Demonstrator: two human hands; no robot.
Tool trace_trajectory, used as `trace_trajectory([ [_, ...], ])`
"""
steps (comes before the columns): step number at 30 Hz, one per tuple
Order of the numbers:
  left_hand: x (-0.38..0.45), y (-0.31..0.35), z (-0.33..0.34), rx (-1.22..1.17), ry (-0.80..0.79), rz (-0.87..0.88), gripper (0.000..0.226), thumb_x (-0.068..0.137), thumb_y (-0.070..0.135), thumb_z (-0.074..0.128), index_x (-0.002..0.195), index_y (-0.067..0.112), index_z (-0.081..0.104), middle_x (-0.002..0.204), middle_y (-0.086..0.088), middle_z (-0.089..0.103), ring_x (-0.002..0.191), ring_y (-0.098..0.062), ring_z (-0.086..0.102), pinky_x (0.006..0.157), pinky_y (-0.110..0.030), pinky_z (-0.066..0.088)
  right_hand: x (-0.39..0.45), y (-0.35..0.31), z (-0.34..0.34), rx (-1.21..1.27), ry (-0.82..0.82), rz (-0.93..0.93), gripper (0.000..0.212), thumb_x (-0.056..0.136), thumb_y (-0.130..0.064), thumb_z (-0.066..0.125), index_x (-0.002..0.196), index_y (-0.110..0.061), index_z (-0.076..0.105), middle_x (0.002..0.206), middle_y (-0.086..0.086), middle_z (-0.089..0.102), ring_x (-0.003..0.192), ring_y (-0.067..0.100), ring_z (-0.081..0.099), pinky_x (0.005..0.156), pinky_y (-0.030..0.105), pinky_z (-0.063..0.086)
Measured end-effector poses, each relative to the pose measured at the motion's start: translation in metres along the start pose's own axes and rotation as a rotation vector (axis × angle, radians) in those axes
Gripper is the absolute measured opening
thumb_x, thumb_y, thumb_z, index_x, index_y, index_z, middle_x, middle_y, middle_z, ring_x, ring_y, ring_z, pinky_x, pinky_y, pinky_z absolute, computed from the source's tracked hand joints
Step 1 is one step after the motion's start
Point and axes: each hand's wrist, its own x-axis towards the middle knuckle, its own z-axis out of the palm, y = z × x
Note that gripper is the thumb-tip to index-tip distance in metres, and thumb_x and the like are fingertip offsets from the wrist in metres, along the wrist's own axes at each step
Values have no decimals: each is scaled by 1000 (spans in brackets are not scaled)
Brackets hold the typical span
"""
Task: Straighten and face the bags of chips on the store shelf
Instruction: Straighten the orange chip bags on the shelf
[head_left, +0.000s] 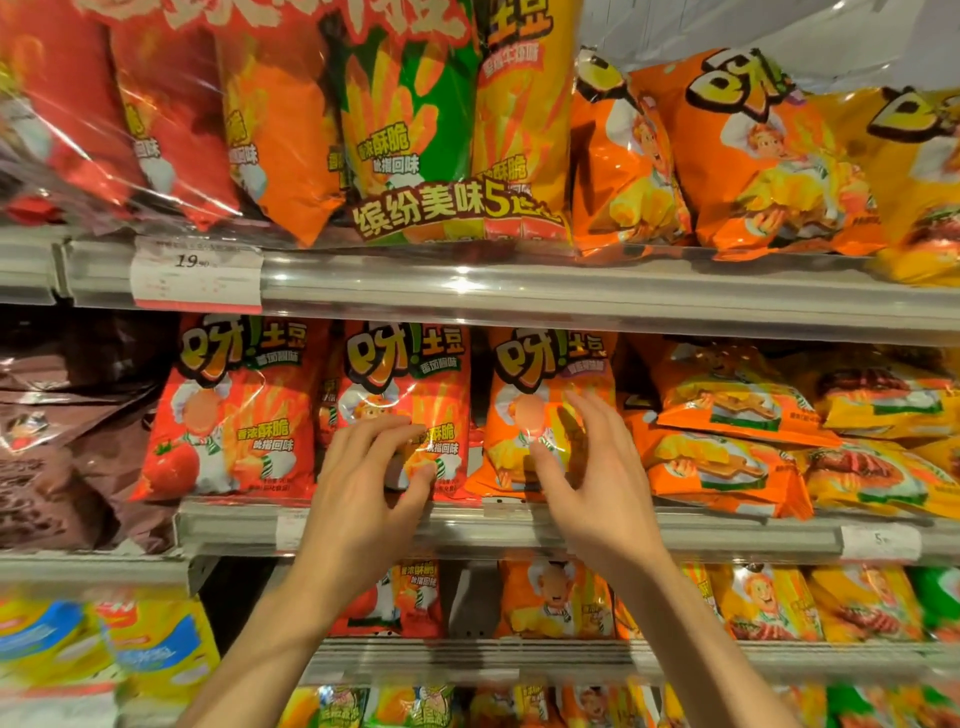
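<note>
On the middle shelf stand upright chip bags facing out. My left hand is in front of a red tomato bag, fingers loosely spread and touching its lower front. My right hand is on the orange bag beside it, thumb and fingers spread against the front. Another red bag stands upright further left. To the right, several orange and yellow bags lie tilted and stacked on their sides.
Dark brown bags fill the left of the middle shelf. The upper shelf holds large multipacks and leaning orange bags. Lower shelves carry more chip bags. A price tag hangs on the upper rail.
</note>
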Motion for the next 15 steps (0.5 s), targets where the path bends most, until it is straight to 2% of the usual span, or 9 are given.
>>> trace_trajectory([
  [3,-13,3,-3,-118,-24,21,34,95,22,68,128,16,64,122,9,63,115,-3,55,97,-16,41,-24,-1,-8,225,-23,121,46,90,-49,60,134,-45,46,128,-27,54,113,-8,54,91,17,45],
  [5,-22,6,-2,-242,-41,-50,31,95,21,67,127,22,65,116,14,65,109,-2,61,91,-19,48,-41,1,-13,429,-98,241,29,93,-37,64,119,-48,56,102,-19,67,85,-1,64,69,22,53],
  [6,-27,8,0,-293,-54,-105,30,95,22,67,124,28,66,112,19,66,107,-2,62,88,-17,50,-50,4,-16,415,-122,247,24,96,-33,62,113,-48,58,93,-14,70,78,4,66,63,25,54],
  [8,-38,13,6,-379,-85,-200,27,96,25,68,120,37,65,108,24,69,102,1,65,82,-13,51,-66,14,-24,367,-135,265,15,98,-30,61,108,-42,63,85,-2,72,75,13,68,65,28,55],
  [11,-55,22,18,-450,-98,-309,28,95,34,67,120,44,63,106,27,70,99,4,67,75,-8,49,-84,31,-41,429,-127,332,9,95,-33,63,100,-34,69,83,17,68,66,15,62,59,14,47],
  [15,-72,39,38,-517,-92,-400,27,93,31,68,112,50,64,103,26,71,95,5,67,73,-5,47,-100,61,-72,452,-67,394,20,88,-43,63,98,-28,73,79,4,73,72,12,66,63,13,47],
])
